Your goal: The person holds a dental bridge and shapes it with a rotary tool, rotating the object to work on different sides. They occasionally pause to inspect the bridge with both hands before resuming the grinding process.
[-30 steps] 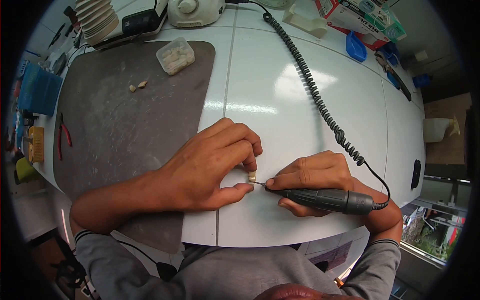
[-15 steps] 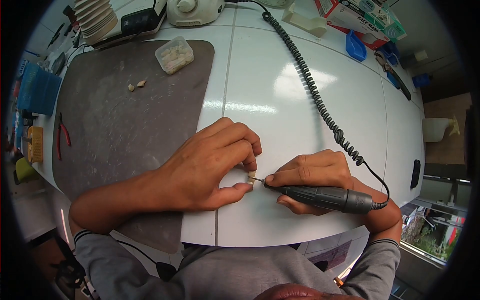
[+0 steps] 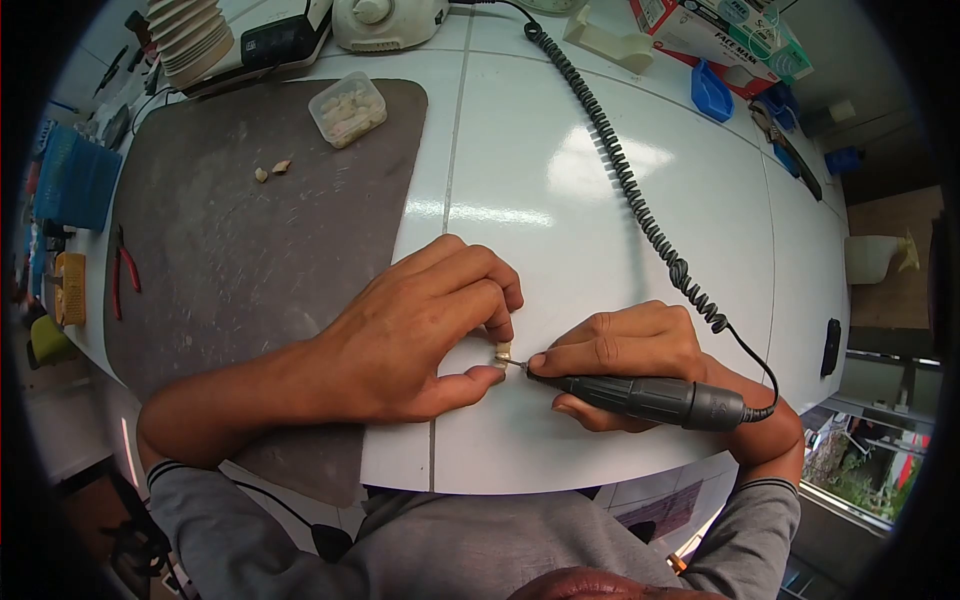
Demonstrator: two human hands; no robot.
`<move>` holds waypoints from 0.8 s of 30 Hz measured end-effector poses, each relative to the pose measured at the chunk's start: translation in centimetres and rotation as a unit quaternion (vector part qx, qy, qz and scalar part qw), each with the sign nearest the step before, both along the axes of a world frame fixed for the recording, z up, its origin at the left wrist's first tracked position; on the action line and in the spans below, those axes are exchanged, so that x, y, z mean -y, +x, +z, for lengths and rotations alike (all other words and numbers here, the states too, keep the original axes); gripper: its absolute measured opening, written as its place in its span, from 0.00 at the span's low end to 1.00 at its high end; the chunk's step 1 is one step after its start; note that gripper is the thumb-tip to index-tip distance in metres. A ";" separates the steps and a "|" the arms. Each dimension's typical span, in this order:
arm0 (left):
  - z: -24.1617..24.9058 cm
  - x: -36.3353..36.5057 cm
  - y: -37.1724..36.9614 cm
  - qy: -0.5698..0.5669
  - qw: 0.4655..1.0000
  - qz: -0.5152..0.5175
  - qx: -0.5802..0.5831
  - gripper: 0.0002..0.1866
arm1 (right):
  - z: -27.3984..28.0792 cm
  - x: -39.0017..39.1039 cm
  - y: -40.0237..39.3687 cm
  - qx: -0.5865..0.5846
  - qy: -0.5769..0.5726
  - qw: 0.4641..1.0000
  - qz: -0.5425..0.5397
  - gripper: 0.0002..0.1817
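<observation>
Between thumb and fingers, my left hand [image 3: 430, 335] pinches a small cream-coloured piece [image 3: 503, 351] just above the white tabletop. My right hand [image 3: 630, 355] is closed around a black rotary handpiece [image 3: 640, 396], held like a pen. Its thin metal bit points left and meets the small piece at its right side; the fine detail there is too small to make out. From the handpiece's rear end a coiled black cord [image 3: 625, 170] runs up to the back of the table.
A clear tub [image 3: 347, 110] of cream pieces and two loose bits [image 3: 272, 171] lie on the grey mat [image 3: 230, 250]. Red-handled pliers [image 3: 124, 275] rest at its left edge. A beige control box [image 3: 390, 22] and a face mask box [image 3: 715, 45] stand at the back.
The handpiece and its bit have shifted very slightly downward against the small piece. My left hand keeps its pinch in nearly the same place.
</observation>
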State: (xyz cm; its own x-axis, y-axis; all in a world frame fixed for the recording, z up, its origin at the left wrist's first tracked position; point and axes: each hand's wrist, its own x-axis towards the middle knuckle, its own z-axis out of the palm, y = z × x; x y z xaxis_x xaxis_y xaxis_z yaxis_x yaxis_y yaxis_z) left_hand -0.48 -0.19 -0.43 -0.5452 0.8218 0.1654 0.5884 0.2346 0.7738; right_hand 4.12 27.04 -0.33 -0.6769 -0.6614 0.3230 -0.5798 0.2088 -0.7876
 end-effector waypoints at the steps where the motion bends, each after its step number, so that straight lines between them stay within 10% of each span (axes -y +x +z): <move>1: 0.0 0.0 0.0 -0.001 1.000 0.000 0.000 0.16 | 0.0 0.0 0.0 0.000 -0.001 1.000 -0.001 0.15; 24: 0.0 0.1 -0.2 0.007 1.000 -0.005 -0.009 0.17 | 0.2 -1.2 -0.4 0.060 -0.046 0.997 -0.033 0.14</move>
